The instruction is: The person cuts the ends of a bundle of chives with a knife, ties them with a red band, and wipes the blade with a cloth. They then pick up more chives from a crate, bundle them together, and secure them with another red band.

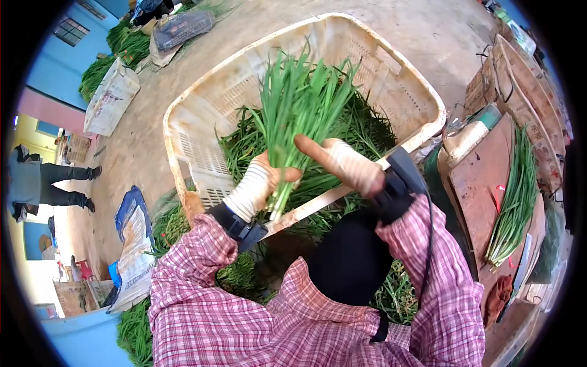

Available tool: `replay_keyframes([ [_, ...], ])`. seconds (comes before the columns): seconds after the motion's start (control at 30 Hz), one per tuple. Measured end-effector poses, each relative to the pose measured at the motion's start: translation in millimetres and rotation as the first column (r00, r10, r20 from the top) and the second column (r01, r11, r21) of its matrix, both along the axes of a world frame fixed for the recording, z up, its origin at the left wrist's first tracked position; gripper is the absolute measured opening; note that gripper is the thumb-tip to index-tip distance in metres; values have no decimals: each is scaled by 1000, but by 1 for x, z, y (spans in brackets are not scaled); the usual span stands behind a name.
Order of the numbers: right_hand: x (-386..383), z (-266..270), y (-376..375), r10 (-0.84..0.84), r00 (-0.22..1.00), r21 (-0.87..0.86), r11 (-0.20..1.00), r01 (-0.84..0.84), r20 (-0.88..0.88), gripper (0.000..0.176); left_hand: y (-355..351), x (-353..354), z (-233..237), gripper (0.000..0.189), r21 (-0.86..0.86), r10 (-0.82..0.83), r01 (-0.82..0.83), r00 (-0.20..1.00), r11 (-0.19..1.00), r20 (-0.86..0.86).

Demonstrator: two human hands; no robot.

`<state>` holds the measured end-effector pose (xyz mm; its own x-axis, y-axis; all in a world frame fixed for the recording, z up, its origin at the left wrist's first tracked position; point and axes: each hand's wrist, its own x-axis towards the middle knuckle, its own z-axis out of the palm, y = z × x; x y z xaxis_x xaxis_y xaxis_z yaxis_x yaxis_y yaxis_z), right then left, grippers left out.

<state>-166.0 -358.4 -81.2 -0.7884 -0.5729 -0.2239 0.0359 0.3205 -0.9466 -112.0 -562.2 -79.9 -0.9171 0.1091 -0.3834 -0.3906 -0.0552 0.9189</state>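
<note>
My left hand [264, 183], wrapped in white banding over the palm, is closed around the stem end of a bunch of garlic chives [302, 104]. The long green leaves fan upward and away from me, while the pale cut ends stick out below the fist. My right hand [345, 165], also wrapped in white, lies against or just beside the right side of the bunch with its fingers stretched out; contact is hard to make out. Under both hands, loose chives [373, 131] fill the bottom of a large, stained white plastic crate [202, 101].
At right, a tied chive bunch [513, 196] lies on a brown board [483, 165] near a knife [523, 263]. Woven sacks [131, 263] and a white crate of greens [112, 98] stand at left. Another person [46, 183] stands at far left.
</note>
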Motion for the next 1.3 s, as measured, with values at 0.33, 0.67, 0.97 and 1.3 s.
replay_keyframes([
  [0.33,10,-6,-18,-363,896,-544,712,445,257,31,26,5,26,110,-532,-429,245,867,810,-254],
  [0.67,6,22,28,-415,867,-631,603,488,275,36,-34,-17,-8,89,-639,-718,675,643,368,266],
  [0.97,8,55,59,-458,847,-673,540,506,269,29,23,-39,-42,52,-617,-835,687,544,385,85],
  [1.3,-4,114,164,-702,593,-587,689,424,-395,25,-21,-55,-54,92,-755,-631,466,426,-461,648],
])
